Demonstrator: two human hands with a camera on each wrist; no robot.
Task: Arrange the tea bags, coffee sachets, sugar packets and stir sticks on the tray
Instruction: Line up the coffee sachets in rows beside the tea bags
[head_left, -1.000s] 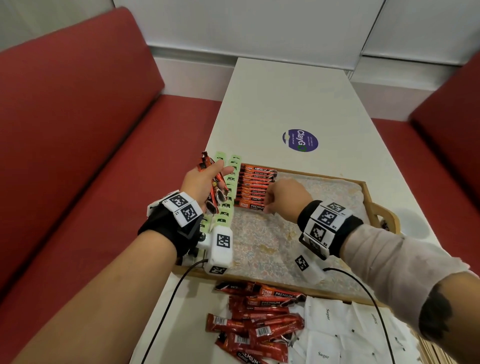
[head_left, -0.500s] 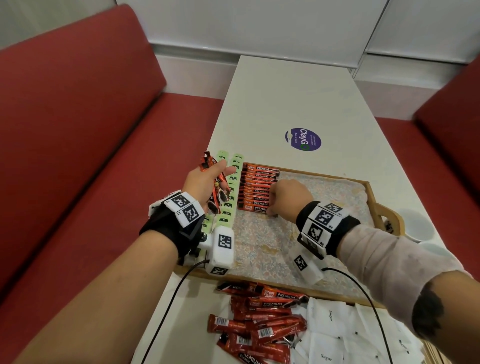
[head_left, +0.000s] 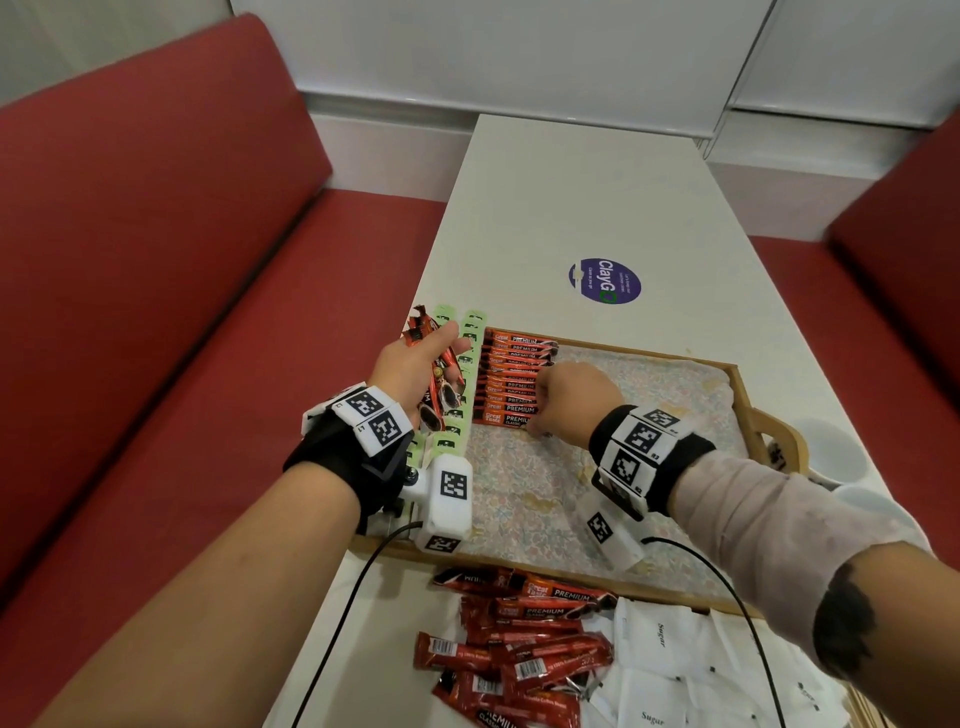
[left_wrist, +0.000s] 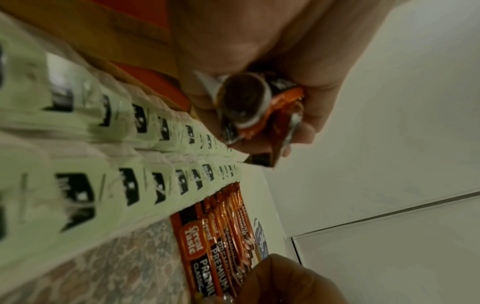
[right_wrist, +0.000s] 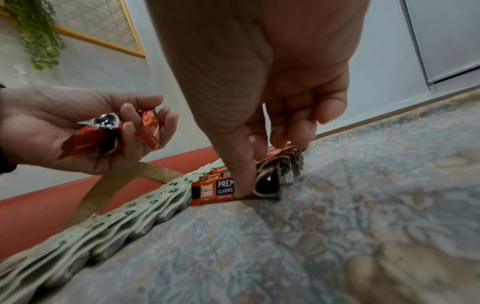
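Head view is showing a wooden tray (head_left: 744, 387) lying on a white counter (head_left: 571, 208) between red bench seats (head_left: 156, 260), its floor covered by a floral liner (head_left: 530, 499). Two rows of pale green tea bags (head_left: 470, 332) are running along the tray's left side, and just beside them a row of orange-red coffee sachets (head_left: 511, 382) marked "Great Taste Premium Classic" is lying in overlapping order. The left hand (head_left: 410, 374) is hovering over the tea bags, its fingers curling round a small bundle of spare coffee sachets (head_left: 441, 384) held in the palm; the left wrist view is showing that bundle (left_wrist: 257, 111) gripped between thumb and fingers above the green rows (left_wrist: 145, 123). The right hand (head_left: 571, 397) is reaching down with fingers bent onto the near end of the sachet row; in the right wrist view its fingertips (right_wrist: 242, 185) are pressing against the nearest sachet (right_wrist: 215, 190), which is lying flat on the liner and touching the tea bags, though whether the fingers are pinching it or only pushing it I cannot tell. On the counter in front of the tray, a loose heap of more coffee sachets (head_left: 519, 649) is lying beside a pile of white sugar packets (head_left: 665, 670). A round purple sticker (head_left: 605, 280) is sitting on the counter beyond the tray.
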